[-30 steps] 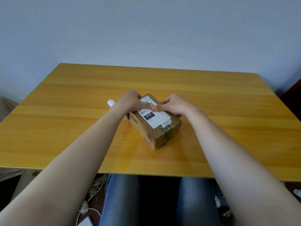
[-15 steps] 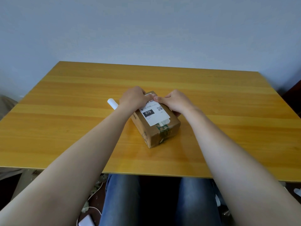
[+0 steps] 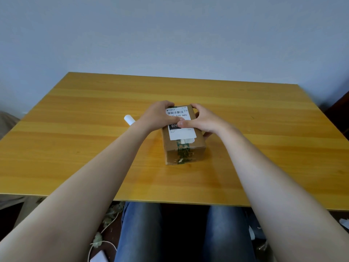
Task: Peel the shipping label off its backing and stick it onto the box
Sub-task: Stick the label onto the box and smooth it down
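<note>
A small brown cardboard box (image 3: 184, 150) with green tape stands in the middle of the wooden table (image 3: 75, 148), its long side pointing away from me. The white shipping label (image 3: 181, 134) with a barcode and a black "070" patch lies flat on the box's top. My left hand (image 3: 158, 116) grips the box's left side and far corner, thumb on the label. My right hand (image 3: 205, 121) grips the right side, thumb pressing the label's middle beside the left thumb.
A white paper roll (image 3: 129, 119) lies on the table behind my left wrist. My legs in blue jeans (image 3: 139, 233) are under the table's front edge. A white cable and a device (image 3: 100, 257) lie on the floor at lower left.
The box has been turned from a diagonal position to point straight away from me. Both thumbs have slid to the label's middle, and the barcode end now shows.
</note>
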A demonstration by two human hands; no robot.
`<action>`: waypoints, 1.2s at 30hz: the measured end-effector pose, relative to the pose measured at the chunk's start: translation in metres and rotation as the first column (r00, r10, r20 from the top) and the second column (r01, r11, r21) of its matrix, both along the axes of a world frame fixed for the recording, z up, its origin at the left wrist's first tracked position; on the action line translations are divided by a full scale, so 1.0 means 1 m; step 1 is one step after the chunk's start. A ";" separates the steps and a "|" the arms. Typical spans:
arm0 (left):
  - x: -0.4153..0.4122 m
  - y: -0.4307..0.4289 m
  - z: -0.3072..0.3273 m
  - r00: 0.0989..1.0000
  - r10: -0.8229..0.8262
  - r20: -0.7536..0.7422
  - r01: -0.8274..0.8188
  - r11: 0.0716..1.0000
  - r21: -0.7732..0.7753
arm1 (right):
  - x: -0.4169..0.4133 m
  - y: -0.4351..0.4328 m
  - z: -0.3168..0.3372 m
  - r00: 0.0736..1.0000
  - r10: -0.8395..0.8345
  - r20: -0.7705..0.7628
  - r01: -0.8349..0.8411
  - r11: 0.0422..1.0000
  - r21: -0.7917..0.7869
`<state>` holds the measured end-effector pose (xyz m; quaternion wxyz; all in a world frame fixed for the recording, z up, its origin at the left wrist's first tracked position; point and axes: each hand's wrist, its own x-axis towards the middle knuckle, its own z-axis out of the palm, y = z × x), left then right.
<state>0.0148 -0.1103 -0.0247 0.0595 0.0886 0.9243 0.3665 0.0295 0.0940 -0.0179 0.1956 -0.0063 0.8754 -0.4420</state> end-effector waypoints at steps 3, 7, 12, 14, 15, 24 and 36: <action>-0.002 0.001 -0.001 1.000 0.017 -0.006 -0.017 1.000 0.013 | -0.001 0.001 -0.002 1.000 -0.011 -0.027 0.011 1.000 0.002; -0.004 0.002 -0.004 0.998 0.054 0.015 -0.055 0.998 0.028 | -0.001 0.000 -0.003 0.998 -0.029 -0.061 0.030 1.000 0.001; -0.007 0.009 -0.004 0.989 0.141 0.036 -0.142 0.990 0.015 | -0.005 0.000 -0.006 0.994 -0.067 -0.082 0.066 0.998 -0.020; -0.009 0.011 -0.003 0.984 0.162 0.071 -0.164 0.986 0.017 | -0.007 0.000 -0.005 0.994 -0.071 -0.078 0.070 0.997 -0.021; -0.009 0.012 -0.001 0.981 0.172 0.093 -0.174 0.985 0.011 | -0.008 0.000 -0.005 0.995 -0.072 -0.075 0.070 0.997 -0.020; -0.013 0.021 0.015 0.956 0.216 0.201 -0.211 0.977 -0.045 | -0.020 0.001 -0.010 0.987 -0.135 -0.093 0.128 0.989 -0.077; -0.027 0.026 0.019 0.931 0.257 0.258 -0.233 0.965 -0.122 | -0.035 0.000 -0.008 0.978 -0.177 -0.112 0.171 0.984 -0.058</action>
